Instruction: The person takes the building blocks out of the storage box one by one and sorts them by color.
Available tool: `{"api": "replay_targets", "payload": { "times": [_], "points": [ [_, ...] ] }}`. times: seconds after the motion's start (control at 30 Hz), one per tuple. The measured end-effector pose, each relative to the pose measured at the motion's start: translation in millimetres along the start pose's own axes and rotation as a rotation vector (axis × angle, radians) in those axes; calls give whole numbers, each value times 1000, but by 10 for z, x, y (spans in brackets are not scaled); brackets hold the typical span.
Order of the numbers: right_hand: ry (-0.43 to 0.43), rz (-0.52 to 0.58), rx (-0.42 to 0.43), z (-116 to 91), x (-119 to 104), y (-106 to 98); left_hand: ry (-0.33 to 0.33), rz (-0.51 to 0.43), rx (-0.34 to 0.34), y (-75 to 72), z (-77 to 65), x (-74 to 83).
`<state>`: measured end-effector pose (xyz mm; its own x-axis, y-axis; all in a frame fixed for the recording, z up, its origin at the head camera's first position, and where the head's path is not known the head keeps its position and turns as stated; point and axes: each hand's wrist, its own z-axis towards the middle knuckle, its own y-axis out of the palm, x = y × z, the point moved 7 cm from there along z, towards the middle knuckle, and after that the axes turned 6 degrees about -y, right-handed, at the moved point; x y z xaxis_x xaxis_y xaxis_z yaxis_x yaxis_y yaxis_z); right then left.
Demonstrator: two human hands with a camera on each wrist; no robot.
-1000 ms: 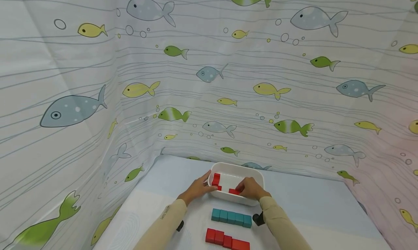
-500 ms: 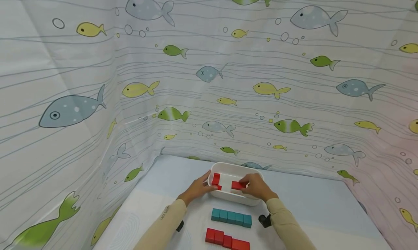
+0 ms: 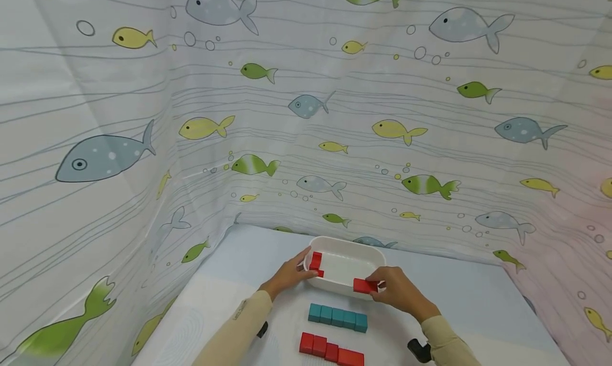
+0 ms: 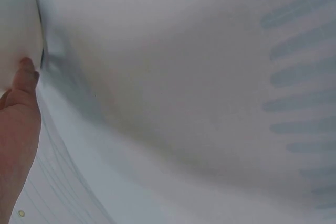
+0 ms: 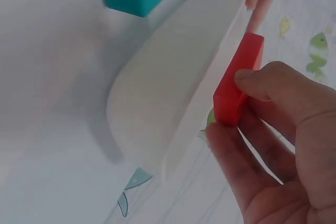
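Note:
My right hand [image 3: 399,290] pinches a red rectangular block [image 3: 365,286] between thumb and fingertips. The block overlaps the front right rim of a white plastic tub [image 3: 334,288] in the head view; close up, the right wrist view has the red block [image 5: 239,80] tilted beside the tub's rim [image 5: 191,111]. My left hand [image 3: 288,274] holds the tub's left end, its thumb over the rim and its fingers along the outer wall. In the left wrist view, part of the left hand [image 4: 21,124] touches the tub's wall [image 4: 16,19]. Red blocks [image 3: 315,261] lie inside the tub at its left end.
A row of several teal blocks [image 3: 337,317] lies on the white table [image 3: 210,297] in front of the tub. Nearer to me is a row of red blocks [image 3: 326,349]. A fish-print curtain [image 3: 268,132] surrounds the table at the back and sides.
My right hand has lifted the red block from the tub's floor and carried it right and towards me, up to the front right rim. My left hand has stayed at the tub's left end.

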<state>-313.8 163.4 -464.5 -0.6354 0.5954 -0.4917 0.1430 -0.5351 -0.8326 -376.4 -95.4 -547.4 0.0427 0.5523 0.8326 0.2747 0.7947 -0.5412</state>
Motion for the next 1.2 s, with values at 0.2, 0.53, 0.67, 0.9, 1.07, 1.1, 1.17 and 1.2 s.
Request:
{"api": "replay_targets", "payload": {
  "times": [0.2,0.53,0.67,0.9,1.07,1.1,1.17,1.2],
  "points": [
    [59,73,-67,-279,-52,61,3,6,-7,20,16,-6],
    [189,157,-198,-664,-58,399,5,21,-3,33,37,-17],
    [272,173,-218,-798,-9,510,8,27,0,35,28,-6],
    [424,266,-233,-1002,7,654,-7,37,5,16,-11,16],
    [463,273,-231,-1052,-22,679,-1,22,-3,12,-37,51],
    [476,274,-231,-1066,-25,676,-1,21,-3,14,-38,54],
    [496,272,-232,-1092,-31,669,-8,23,-4,14,-36,49],
    [501,273,-230,-1099,-31,670,-8,24,-4,15,-33,46]
  ]
}}
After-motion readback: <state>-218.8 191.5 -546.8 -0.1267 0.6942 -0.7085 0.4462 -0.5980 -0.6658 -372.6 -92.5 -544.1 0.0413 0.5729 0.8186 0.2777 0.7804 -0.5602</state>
